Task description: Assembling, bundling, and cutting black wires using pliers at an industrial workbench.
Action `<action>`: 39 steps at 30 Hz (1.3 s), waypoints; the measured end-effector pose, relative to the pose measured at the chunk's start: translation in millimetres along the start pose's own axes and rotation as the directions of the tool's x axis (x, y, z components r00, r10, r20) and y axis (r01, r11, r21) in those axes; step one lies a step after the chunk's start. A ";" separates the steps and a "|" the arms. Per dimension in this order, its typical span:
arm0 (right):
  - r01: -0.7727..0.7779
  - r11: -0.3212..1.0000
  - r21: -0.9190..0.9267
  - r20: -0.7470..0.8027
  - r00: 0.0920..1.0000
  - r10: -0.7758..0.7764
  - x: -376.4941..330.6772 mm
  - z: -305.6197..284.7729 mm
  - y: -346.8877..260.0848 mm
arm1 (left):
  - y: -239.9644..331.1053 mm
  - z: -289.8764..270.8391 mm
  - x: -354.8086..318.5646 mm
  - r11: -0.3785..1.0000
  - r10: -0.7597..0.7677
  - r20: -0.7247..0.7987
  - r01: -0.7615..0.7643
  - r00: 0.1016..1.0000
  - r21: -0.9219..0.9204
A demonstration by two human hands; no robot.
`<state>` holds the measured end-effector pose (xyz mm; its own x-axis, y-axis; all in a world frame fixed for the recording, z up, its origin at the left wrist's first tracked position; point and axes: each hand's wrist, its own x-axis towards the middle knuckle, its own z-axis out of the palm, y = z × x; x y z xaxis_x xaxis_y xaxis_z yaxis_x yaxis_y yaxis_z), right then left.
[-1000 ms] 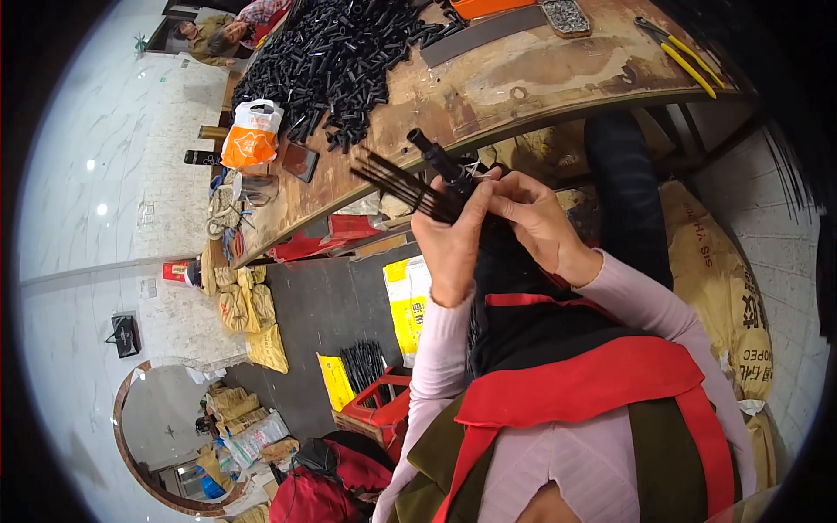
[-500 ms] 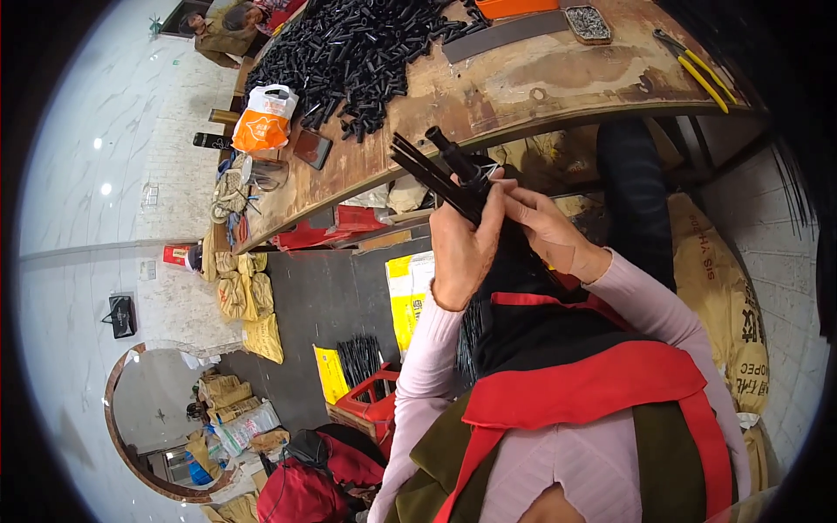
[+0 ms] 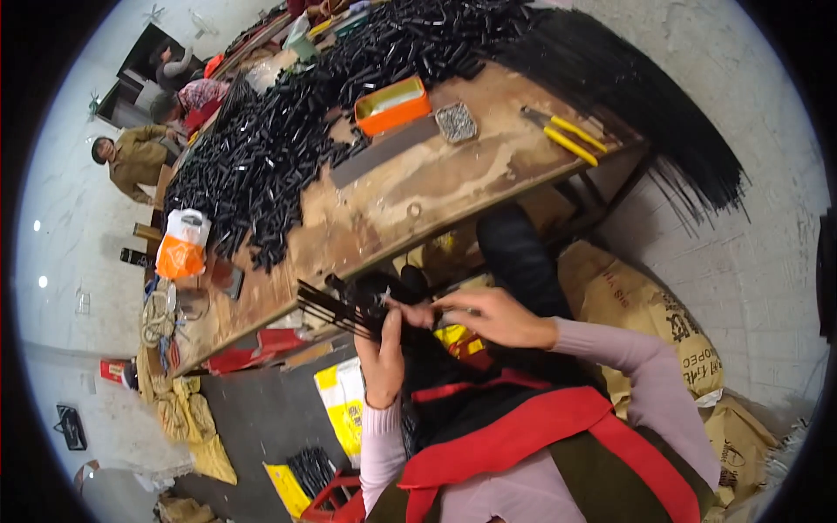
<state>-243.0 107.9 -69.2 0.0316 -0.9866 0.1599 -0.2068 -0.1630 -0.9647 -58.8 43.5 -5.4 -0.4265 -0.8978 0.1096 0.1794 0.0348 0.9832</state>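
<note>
My left hand (image 3: 381, 366) is closed round a bundle of thin black rods (image 3: 331, 310), whose ends fan out to the left, just off the table's front edge. Beside the rods a short black tube (image 3: 335, 282) sticks up from the same grip. A small pale strand (image 3: 386, 299) shows by the left fingers, too small to name. My right hand (image 3: 499, 315) is just right of the left fingers, its own fingers bent and drawn together; what they hold, if anything, is hidden. Dark cloth of my red-edged apron (image 3: 514, 427) lies below both hands.
On the wooden table (image 3: 453, 179) lie a heap of short black tubes (image 3: 261, 148), an orange box (image 3: 392, 105), a tray of small metal pieces (image 3: 456, 123), yellow-handled pliers (image 3: 571, 139) and long black rods (image 3: 645, 96). Sacks (image 3: 636, 314) stand at right. Another person (image 3: 139, 161) stands far left.
The view has swung up and right, showing more of the table, the long rods and other people. The right hand has drawn away from the rods and the pale strand.
</note>
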 end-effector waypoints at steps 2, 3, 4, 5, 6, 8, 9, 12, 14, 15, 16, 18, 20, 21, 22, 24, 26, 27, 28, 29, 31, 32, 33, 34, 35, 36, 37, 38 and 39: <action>0.180 0.847 -0.501 -0.211 0.923 -0.321 7.5 -67.6 -2.3 | -14.3 7.6 10.8 0.967 -0.071 0.095 0.092 0.993 -0.239; 0.251 0.584 -0.772 -0.119 0.846 -0.520 18.5 -104.8 -7.6 | -19.2 8.0 16.3 0.943 -0.071 0.138 0.112 0.988 -0.314; 0.125 0.458 -0.880 -0.145 0.848 -0.510 29.6 -135.9 -16.7 | -19.3 11.9 22.0 0.926 -0.128 0.126 0.164 0.984 -0.341; -0.086 0.450 -0.889 -0.305 0.844 -0.442 41.4 -159.0 -23.8 | -19.1 14.6 26.1 0.930 -0.117 0.133 0.155 0.984 -0.332; -0.284 0.325 -0.902 -0.400 0.833 -0.383 47.1 -188.5 -17.0 | -21.6 20.2 31.5 0.933 -0.102 0.149 0.146 0.984 -0.329; -0.380 0.263 -0.887 -0.455 0.820 -0.348 69.5 -222.9 1.6 | -22.8 16.8 37.8 0.918 -0.194 0.121 0.223 0.974 -0.327; -0.367 0.261 -0.893 -0.435 0.855 -0.283 73.2 -237.8 21.1 | -22.0 16.2 38.4 0.914 -0.226 0.104 0.248 0.969 -0.322; -0.225 0.448 -0.865 -0.399 0.851 -0.342 71.7 -251.9 49.0 | -15.6 19.7 35.8 0.925 -0.354 -0.006 0.349 0.935 -0.148; -0.240 0.698 -0.674 -0.483 0.859 -0.171 57.8 -239.0 29.2 | -13.9 24.2 26.8 0.922 -0.360 -0.011 0.354 0.933 -0.156; -0.250 0.799 -0.546 -0.583 0.799 -0.149 38.8 -239.1 34.4 | -16.6 26.8 25.0 0.908 -0.376 0.045 0.378 0.925 -0.178; -0.003 0.938 -0.348 -0.644 0.727 -0.237 22.8 -236.1 58.7 | -19.1 29.8 25.9 0.886 -0.401 0.127 0.420 0.907 -0.198; 0.029 0.883 0.469 -0.476 0.850 0.225 10.6 -177.5 -0.2 | -16.9 30.1 19.9 0.900 -0.350 0.123 0.370 0.929 -0.230; -0.199 0.841 0.503 -0.056 0.964 0.261 9.2 -145.8 -21.5 | -9.8 28.1 16.9 0.891 -0.357 0.122 0.376 0.926 -0.253; -0.368 0.822 0.435 0.103 0.927 0.361 9.0 -129.0 -37.1 | -7.5 25.4 17.2 0.912 -0.338 0.092 0.350 0.937 -0.215; -0.537 0.771 0.342 0.248 0.843 0.477 13.6 -114.2 -57.4 | -8.8 23.9 16.0 0.921 -0.335 0.071 0.343 0.939 -0.185; -0.267 0.963 -0.046 0.252 0.929 0.270 16.0 -90.3 -61.1 | -7.9 23.0 15.1 0.972 -0.209 -0.055 0.202 0.976 -0.118; 0.332 0.791 -0.514 0.225 0.942 -0.249 24.1 -67.5 -74.3 | 2.2 11.5 9.9 0.981 -0.190 -0.086 0.185 0.978 -0.066; 0.269 0.808 -0.525 0.224 0.959 -0.174 25.0 -59.3 -87.9 | 7.1 7.4 4.9 0.979 -0.174 -0.048 0.167 0.984 -0.120; 0.219 0.810 -0.544 0.211 0.970 -0.120 27.1 -55.0 -93.8 | 6.4 3.6 7.1 0.977 -0.129 -0.003 0.127 0.992 -0.171; 0.163 0.814 -0.557 0.185 0.980 -0.069 23.8 -51.5 -92.8 | 1.9 2.2 7.2 0.970 -0.115 0.039 0.121 0.993 -0.212; 0.294 0.684 -0.668 0.206 0.956 -0.209 19.0 -52.2 -87.9 | -6.4 3.6 8.0 0.960 -0.070 0.108 0.097 0.992 -0.265; 0.275 0.684 -0.676 0.194 0.962 -0.194 14.3 -51.0 -85.4 | -8.6 2.9 5.6 0.960 -0.046 0.136 0.082 0.990 -0.269; 0.269 0.670 -0.692 0.189 0.963 -0.192 10.9 -49.6 -84.3 | -9.9 4.5 3.3 0.964 -0.039 0.137 0.073 0.990 -0.255; 0.268 0.654 -0.708 0.185 0.963 -0.194 8.5 -48.7 -84.6 | -9.4 5.9 1.7 0.969 -0.028 0.135 0.060 0.990 -0.239; 0.266 0.655 -0.708 0.185 0.964 -0.192 3.8 -45.0 -81.9 | -10.5 5.9 -4.3 0.969 -0.030 0.136 0.062 0.990 -0.240; 0.288 0.630 -0.721 0.188 0.957 -0.222 0.5 -42.0 -80.6 | -10.3 6.1 -8.6 0.969 -0.034 0.144 0.068 0.989 -0.238; 0.311 0.602 -0.735 0.192 0.948 -0.255 -1.2 -39.9 -81.8 | -8.7 6.2 -11.4 0.969 -0.036 0.152 0.072 0.988 -0.236; 0.310 0.604 -0.734 0.193 0.948 -0.252 -4.4 -36.1 -83.3 | -10.3 6.0 -16.0 0.968 -0.039 0.151 0.074 0.988 -0.238; 0.311 0.610 -0.729 0.186 0.947 -0.262 -5.9 -31.7 -86.4 | -11.8 5.5 -18.9 0.970 -0.032 0.168 0.072 0.985 -0.233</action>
<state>-256.3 127.9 19.9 0.2658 -0.8923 0.3649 -0.8288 -0.4048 -0.3863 -57.7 62.5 -18.2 -0.5753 -0.8117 0.1010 0.3504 -0.1330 0.9271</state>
